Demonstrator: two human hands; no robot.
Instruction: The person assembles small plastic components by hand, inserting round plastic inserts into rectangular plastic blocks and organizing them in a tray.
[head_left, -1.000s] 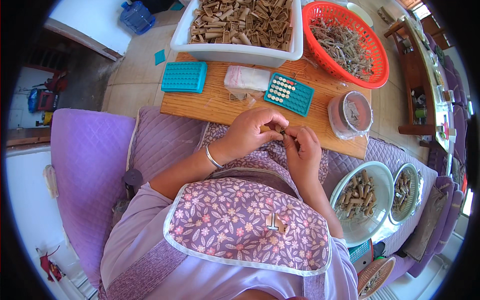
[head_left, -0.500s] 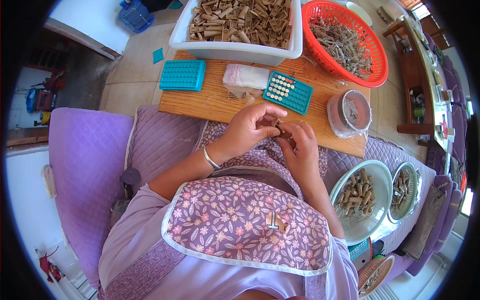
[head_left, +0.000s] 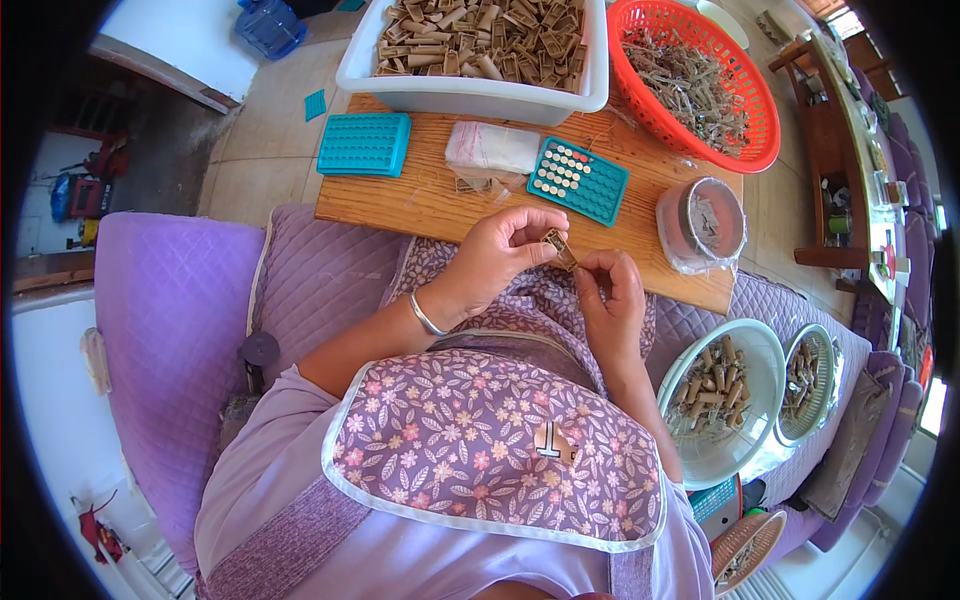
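Note:
Between my hands is a small brown hollow plastic part (head_left: 559,247), with an open, trough-like side facing up. My left hand (head_left: 502,247) pinches its upper end between thumb and fingers, and a silver bangle circles that wrist. At the part's lower end is my right hand (head_left: 611,287), thumb and fingertips pressed together. Whatever those fingertips hold is too small to make out. Just beyond my hands, a turquoise tray (head_left: 604,196) lies on the wooden table (head_left: 420,215), with white round pieces and a few red ones in part of its pockets.
A white bin (head_left: 470,100) of brown parts stands at the back, beside a red basket (head_left: 768,140) of tangled scraps. Stacked turquoise trays (head_left: 362,145), a clear bag (head_left: 492,150) and a round tub (head_left: 672,235) share the table. At right sits a pale basin (head_left: 765,400) of brown parts.
My right hand has drawn down and slightly right, away from my left fingers. The brown part, mostly covered before, now shows tilted between both hands.

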